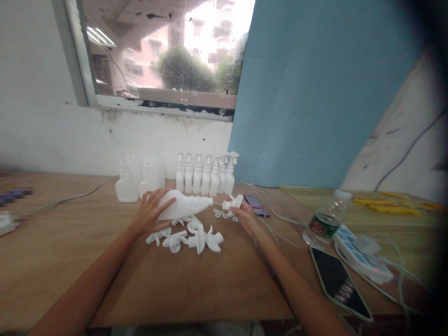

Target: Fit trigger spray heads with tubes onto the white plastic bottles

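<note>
Nearest on the table (210, 294), a phone (338, 282) lies at the right, with loose heads (199, 235) piled in the middle. Just beyond the pile, the left hand (154, 207) is clamped round the base end of a white bottle (191, 204), fingers spread along its side. The bottle lies over in the grip, above the table, mouth toward the right. Fingers of the right hand (247, 218) pinch a head (236, 203), whose tube (217, 203) runs to the mouth; whether its tip is inside is too small to tell.

The bottle should be light and a little springy, its smooth wall apt to slip, so the broad end gives the surest hold. The head looks stiff and is best gripped by its body; the thin tube would probably bend.

Small rings (217, 214) lie near the right hand. A clear water bottle (324, 221) stands farther right, its fill hard to judge. Behind, bare bottles (128, 184) stand at the left, and a row of headed bottles (206, 179) before the wall; their white walls hide whatever they hold.
</note>
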Demonstrator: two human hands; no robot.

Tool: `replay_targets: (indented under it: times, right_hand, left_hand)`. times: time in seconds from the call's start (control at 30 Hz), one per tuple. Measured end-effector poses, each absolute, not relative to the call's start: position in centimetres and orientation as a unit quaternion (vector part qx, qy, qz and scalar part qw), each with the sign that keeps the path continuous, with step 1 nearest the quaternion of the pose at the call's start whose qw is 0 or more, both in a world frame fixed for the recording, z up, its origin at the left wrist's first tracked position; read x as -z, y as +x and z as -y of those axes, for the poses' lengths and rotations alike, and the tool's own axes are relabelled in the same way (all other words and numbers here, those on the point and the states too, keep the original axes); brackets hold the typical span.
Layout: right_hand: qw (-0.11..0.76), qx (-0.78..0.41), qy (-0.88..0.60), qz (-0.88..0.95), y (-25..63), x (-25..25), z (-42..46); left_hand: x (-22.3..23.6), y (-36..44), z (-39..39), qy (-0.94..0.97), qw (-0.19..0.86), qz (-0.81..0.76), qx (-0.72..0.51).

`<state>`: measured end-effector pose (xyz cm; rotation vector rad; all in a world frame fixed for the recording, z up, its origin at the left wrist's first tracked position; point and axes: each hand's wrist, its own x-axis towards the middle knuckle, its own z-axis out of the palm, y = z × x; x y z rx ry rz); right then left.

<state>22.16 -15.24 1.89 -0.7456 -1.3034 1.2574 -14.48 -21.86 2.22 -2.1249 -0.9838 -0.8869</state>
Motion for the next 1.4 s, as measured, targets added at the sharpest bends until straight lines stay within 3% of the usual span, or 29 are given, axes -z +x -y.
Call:
replay_targets:
  times: [0.17,0.73,1.0,1.23,1.4]
  right_hand:
    - [0.539,-0.504,-0.318,0.595,21.0,-0.9,16.0]
    - [0.513,-0.462,-0.312,0.653,20.2,-0.4,16.4]
    - [0.455,-0.47,-0.309,0.691,20.0,-1.1,17.1]
    - [0.487,-0.459,-0.28,0.689,20.0,-0.8,17.1]
    - [0.476,-0.431,-0.338,0.687,19.9,-1.2,17.3]
  left_hand:
    - [-2.3,-13.6,22.2,-0.833,0.307,0.355,0.294]
    - [-2.2,-12.6,22.1,-0.838,0.295,0.335,0.315]
    - [-2.2,-12.6,22.2,-0.844,0.296,0.328,0.303]
    - [-2.0,-12.6,22.0,-0.841,0.283,0.336,0.316]
    - [-1.9,-12.4,22.0,-0.845,0.276,0.334,0.314]
